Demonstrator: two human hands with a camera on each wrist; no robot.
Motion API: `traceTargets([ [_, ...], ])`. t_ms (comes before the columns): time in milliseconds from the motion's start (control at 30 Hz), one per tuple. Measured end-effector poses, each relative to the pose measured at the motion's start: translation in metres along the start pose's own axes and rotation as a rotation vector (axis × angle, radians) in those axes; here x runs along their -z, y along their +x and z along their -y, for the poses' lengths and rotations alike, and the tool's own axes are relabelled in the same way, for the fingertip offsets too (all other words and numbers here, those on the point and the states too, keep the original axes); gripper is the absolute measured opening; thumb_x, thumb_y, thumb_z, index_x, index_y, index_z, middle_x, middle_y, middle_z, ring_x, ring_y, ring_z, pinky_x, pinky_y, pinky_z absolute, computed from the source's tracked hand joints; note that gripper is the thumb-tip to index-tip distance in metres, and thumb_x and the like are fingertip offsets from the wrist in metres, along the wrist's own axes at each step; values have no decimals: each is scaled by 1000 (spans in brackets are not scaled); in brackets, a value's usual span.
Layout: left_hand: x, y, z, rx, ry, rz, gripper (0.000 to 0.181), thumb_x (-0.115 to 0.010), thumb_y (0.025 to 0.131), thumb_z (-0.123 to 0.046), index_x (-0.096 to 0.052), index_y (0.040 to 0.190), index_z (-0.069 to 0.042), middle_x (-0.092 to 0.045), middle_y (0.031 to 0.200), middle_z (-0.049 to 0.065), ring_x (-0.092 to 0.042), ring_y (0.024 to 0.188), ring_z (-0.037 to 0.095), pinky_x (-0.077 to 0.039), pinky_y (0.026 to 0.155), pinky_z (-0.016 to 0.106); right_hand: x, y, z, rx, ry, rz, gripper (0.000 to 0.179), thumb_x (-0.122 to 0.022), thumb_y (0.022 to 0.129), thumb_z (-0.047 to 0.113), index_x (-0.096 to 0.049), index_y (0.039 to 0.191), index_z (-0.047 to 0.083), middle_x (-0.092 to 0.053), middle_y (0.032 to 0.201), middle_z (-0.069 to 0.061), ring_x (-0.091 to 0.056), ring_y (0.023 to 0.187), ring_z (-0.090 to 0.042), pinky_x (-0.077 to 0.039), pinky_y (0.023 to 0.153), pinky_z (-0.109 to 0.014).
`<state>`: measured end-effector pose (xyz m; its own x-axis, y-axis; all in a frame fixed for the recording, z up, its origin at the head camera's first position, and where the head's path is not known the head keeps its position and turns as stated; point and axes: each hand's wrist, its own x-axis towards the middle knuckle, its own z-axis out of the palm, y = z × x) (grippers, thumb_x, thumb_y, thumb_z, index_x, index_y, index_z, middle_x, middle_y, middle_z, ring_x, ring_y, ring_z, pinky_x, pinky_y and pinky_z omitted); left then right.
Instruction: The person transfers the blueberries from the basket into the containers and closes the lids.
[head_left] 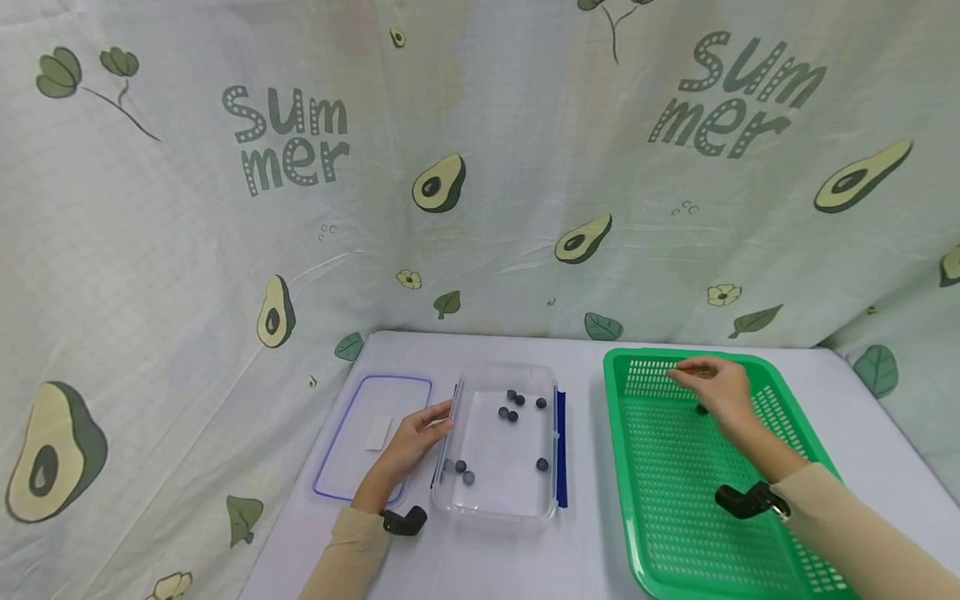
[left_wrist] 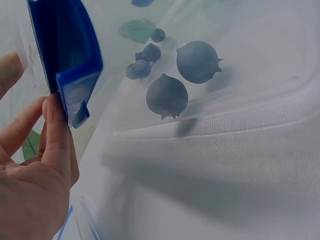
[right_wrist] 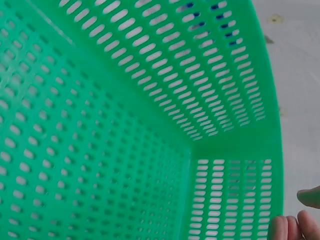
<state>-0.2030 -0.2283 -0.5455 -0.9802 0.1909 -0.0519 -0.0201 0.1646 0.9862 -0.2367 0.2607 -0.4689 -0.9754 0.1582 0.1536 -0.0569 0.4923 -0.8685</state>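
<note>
A clear plastic container [head_left: 506, 492] with several blueberries [head_left: 512, 416] inside stands mid-table. My left hand [head_left: 412, 442] is at its left side. In the left wrist view, extended fingers [left_wrist: 56, 135] touch the blue latch flap [left_wrist: 80, 45], and another digit stands apart from it. Blueberries show through the container's clear wall there. Over the far part of a green basket [head_left: 637, 500] hovers my right hand [head_left: 716, 392], a dark blueberry [head_left: 702, 409] showing just below it. The right wrist view has its thumb [right_wrist: 309, 197] apart from the fingers, with nothing visible between them.
A clear lid [head_left: 348, 442] with a blue seal and a white label lies left of the container. Another blue latch flap [head_left: 562, 450] hangs along the container's right side. Behind the table hangs a printed cloth [head_left: 510, 283].
</note>
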Motion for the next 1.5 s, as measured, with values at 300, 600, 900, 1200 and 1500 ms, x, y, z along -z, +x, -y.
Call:
traceTargets([
  [300, 1, 0, 0, -8, -3, 8, 51, -65, 98, -17, -50, 146, -4, -53, 142, 16, -50, 129, 29, -40, 107, 33, 10, 4, -24, -29, -81, -67, 35, -75, 90, 18, -69, 109, -10, -70, 89, -1, -52, 70, 11, -51, 59, -17],
  [600, 0, 1, 0, -5, -11, 15, 51, -64, 99, -17, -49, 146, -3, -52, 142, 17, -49, 129, 29, -39, 107, 35, 10, 2, -46, -48, -198, -127, 28, -77, 87, 10, -69, 101, -13, -70, 88, -21, -48, 64, 5, -44, 51, -21],
  [900, 1, 2, 1, 4, -25, 15, 51, -65, 98, -15, -50, 145, -2, -53, 141, 17, -49, 129, 28, -42, 100, 21, 9, 3, -64, -53, -269, -152, 27, -77, 86, 8, -70, 98, -15, -71, 84, -25, -56, 62, -10, -43, 52, -23],
  [1200, 1, 2, -1, -10, -22, 15, 52, -65, 98, -16, -48, 146, -2, -52, 142, 17, -49, 129, 28, -42, 99, 19, 8, 2, -71, 12, -319, -177, 25, -76, 84, 5, -68, 93, -17, -69, 79, -27, -63, 69, -37, -43, 82, -57],
  [1500, 1, 3, 1, 7, -31, 5, 51, -65, 98, -14, -50, 145, -2, -54, 139, 16, -51, 127, 26, -43, 97, 17, 4, -1, -78, 58, -338, -168, 25, -78, 80, 5, -69, 88, -17, -68, 73, -24, -62, 61, -32, -46, 68, -52],
])
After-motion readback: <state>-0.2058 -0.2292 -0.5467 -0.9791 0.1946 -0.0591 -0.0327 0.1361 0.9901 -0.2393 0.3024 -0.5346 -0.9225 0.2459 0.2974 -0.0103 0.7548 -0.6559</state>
